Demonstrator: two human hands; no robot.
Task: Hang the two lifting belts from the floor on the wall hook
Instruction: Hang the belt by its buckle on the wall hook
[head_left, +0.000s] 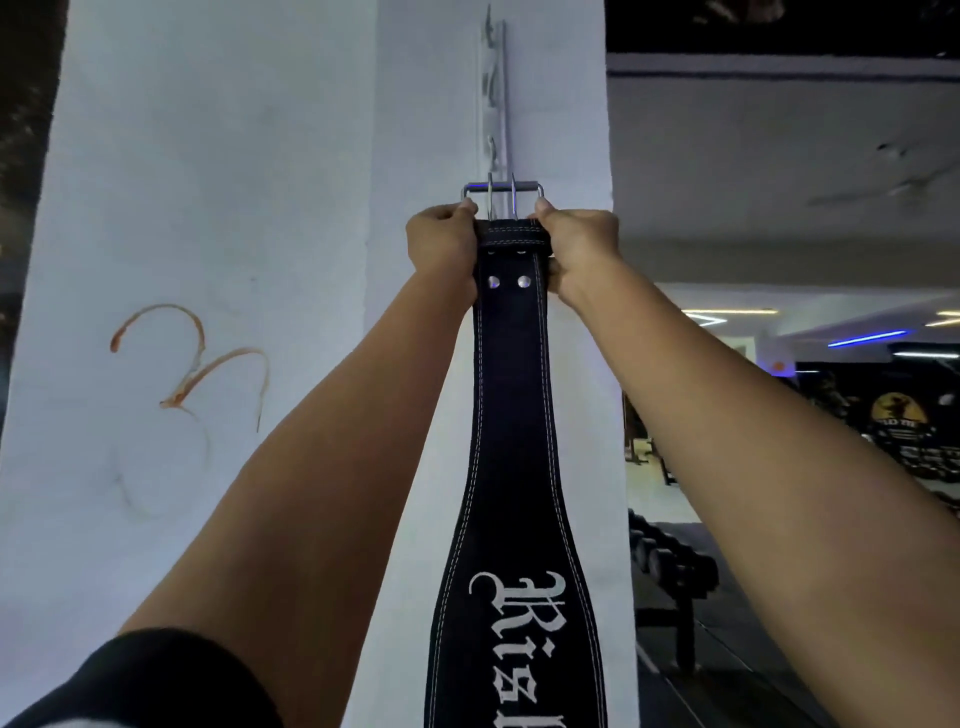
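A black lifting belt (511, 467) with white stitching and white gothic lettering hangs straight down in front of a white pillar (234, 208). Its steel two-prong buckle (502, 195) is held up against the lower end of a white vertical hook rail (496, 104) on the pillar. My left hand (441, 244) grips the belt's top left edge just under the buckle. My right hand (576, 249) grips the top right edge. Whether the buckle sits over a hook I cannot tell. Only one belt is in view.
The hook rail carries several small hooks above the buckle. An orange scrawl (192, 364) marks the pillar's left face. To the right, a gym room opens with a dumbbell rack (670, 561) and ceiling lights.
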